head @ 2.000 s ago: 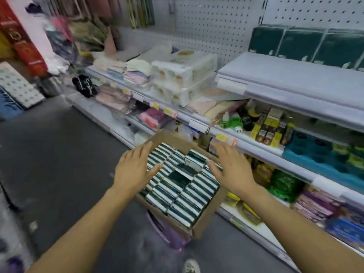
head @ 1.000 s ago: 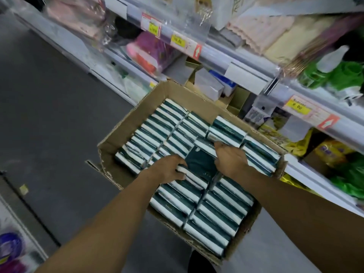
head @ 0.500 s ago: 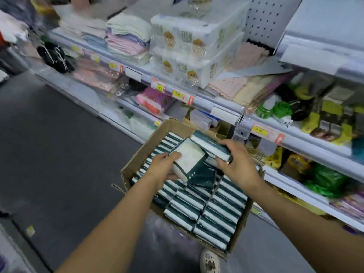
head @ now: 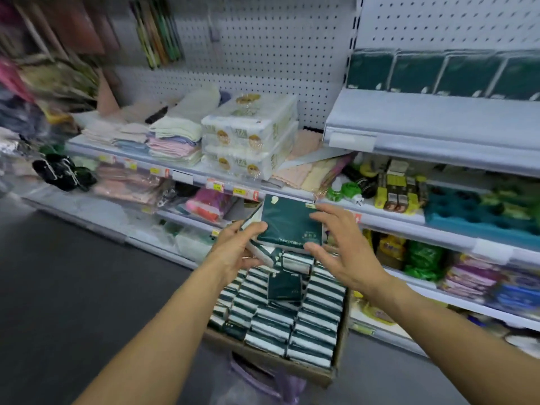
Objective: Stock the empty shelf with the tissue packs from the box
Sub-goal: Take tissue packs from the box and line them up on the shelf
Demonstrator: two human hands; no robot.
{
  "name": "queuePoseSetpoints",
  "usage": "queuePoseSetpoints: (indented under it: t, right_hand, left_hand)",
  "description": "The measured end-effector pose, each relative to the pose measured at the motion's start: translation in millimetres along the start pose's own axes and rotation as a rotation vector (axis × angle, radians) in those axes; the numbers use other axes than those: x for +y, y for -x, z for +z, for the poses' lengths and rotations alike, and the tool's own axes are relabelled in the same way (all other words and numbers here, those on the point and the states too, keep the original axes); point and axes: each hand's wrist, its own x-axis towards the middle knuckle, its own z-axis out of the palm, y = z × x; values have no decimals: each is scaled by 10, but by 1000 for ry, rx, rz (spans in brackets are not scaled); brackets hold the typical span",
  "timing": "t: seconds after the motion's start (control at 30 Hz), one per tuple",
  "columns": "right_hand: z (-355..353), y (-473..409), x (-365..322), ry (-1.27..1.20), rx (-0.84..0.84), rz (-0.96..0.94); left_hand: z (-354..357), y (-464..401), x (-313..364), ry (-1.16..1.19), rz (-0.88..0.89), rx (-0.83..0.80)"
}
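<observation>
A cardboard box point(head: 336, 372) sits low in front of the shelving, packed with several dark green and white tissue packs point(head: 292, 320). Above it I hold up a dark green tissue pack point(head: 287, 225). My left hand point(head: 236, 252) grips its left edge with the thumb on the front and also holds a second pack underneath. My right hand point(head: 342, 247) pinches the pack's right edge between thumb and index finger. The grey shelf point(head: 438, 118) at upper right is mostly bare, with a row of green packs point(head: 423, 74) along its back.
Wrapped paper-roll bundles point(head: 248, 141) and folded towels point(head: 172, 141) fill the middle shelf to the left. Green and yellow goods point(head: 400, 188) crowd the shelf under the grey one. A purple bag point(head: 257, 381) lies beneath the box. Dark floor point(head: 73, 287) spreads to the left.
Both hands have lifted packs out of the box and raised them. The view has tilted up from the box to the shelves.
</observation>
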Motion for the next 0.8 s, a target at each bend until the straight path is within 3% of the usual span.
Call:
queuePoseSetpoints:
  t: [0.07,0.1,0.2,0.3,0.67,0.8]
  right_hand:
    - [-180,-93,-119,-96,110,191]
    - [-276,-176,-156,-120,82,285]
    - [-527,-427,-227,-180,-198,492]
    - [-748,-510,-290,-118,-333,534]
    - [-1468,-733,-20,-340,-173,584]
    - [-1804,-1050,288,-549,-70,618]
  left_hand:
    - [-6,26,80,-76,26,-21]
    - [10,43,115,-126,36,-53]
    - [164,119,232,-211,53,-184]
    - [367,175,363,-240,82,-240]
    - [971,-213,875,-184,203,-236]
    - [1348,-544,1304,-124,255,-240]
